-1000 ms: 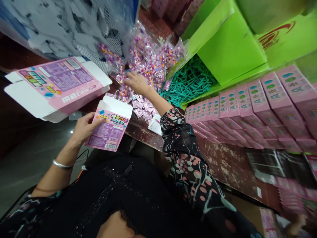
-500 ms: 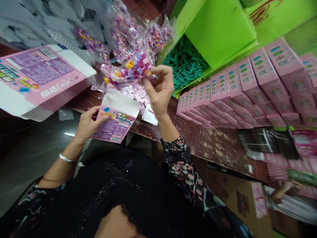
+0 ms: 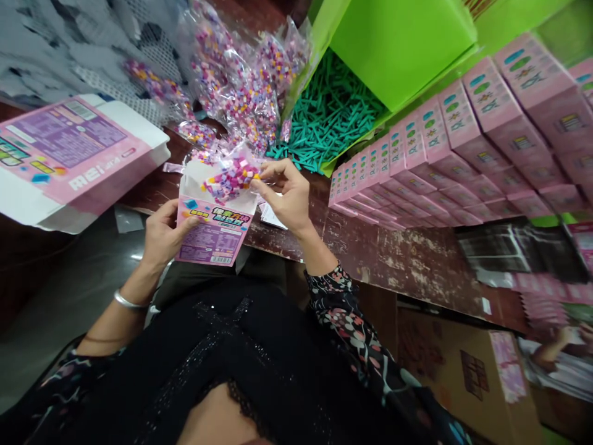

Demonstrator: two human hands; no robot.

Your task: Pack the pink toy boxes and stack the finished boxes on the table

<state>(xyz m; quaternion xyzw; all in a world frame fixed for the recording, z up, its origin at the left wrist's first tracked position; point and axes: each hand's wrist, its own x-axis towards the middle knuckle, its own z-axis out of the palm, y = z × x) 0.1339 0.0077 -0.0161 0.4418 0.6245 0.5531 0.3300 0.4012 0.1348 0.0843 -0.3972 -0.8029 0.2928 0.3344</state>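
Observation:
My left hand (image 3: 167, 235) is closed round the left edge of a small pink and purple box (image 3: 210, 238), its thumb lying across the printed face. The box's white top flap stands up at its open end. Between the fingers of my right hand (image 3: 287, 191) is a clear bag of colourful beads (image 3: 234, 176), pink, purple and orange. The bag hangs at the mouth of the box, in front of the white flap; whether its lower end is inside, I cannot tell.
Several clear bead bags (image 3: 231, 80) lie behind. Teal sticks (image 3: 338, 117) spill from a bright green box (image 3: 403, 49). Rows of pink boxes (image 3: 435, 148) stand at right on the worn brown table (image 3: 370, 247). A larger open carton (image 3: 92, 154) is at left. Another person's arm (image 3: 551, 349) shows far right.
My right hand has brought the bead bag down from above to the mouth of the small box. My left hand keeps its hold on the box, nearly still.

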